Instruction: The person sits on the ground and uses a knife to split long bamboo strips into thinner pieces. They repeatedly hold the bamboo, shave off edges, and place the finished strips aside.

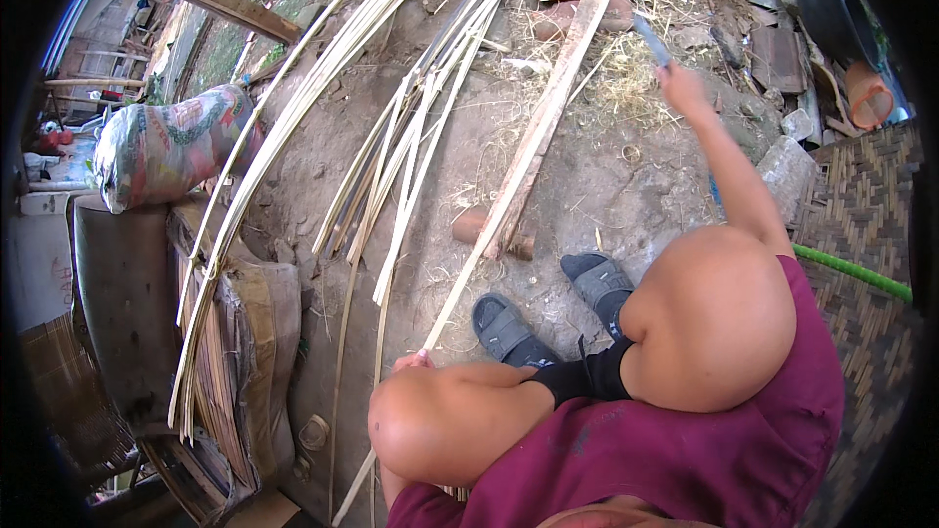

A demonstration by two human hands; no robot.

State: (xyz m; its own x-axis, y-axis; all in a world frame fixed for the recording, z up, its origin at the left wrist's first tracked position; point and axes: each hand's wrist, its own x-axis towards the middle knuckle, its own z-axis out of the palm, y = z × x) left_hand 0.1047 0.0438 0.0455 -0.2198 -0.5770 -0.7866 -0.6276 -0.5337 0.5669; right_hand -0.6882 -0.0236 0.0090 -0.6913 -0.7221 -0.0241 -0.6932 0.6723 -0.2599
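Observation:
My left hand point(411, 361), partly hidden behind my knee, is closed round a long pale bamboo strip point(469, 286). This strip runs away from me along a wooden plank point(548, 122), and its far tip reaches past the plank's end. Out to the far right, my right hand point(683, 93) grips a knife, its grey blade point(650, 40) pointing away and to the left. The blade is apart from the strip, just right of the plank's far end. The plank rests on a reddish-brown block point(494, 233) near my feet and another rounded support point(587, 18) farther off.
Long split bamboo strips point(293, 83) lean over cardboard at the left, and a second bundle point(430, 98) lies left of the plank. A stuffed sack point(176, 145) sits farther left. Shavings point(636, 78) litter the far ground. A woven mat point(861, 332) stands at my right.

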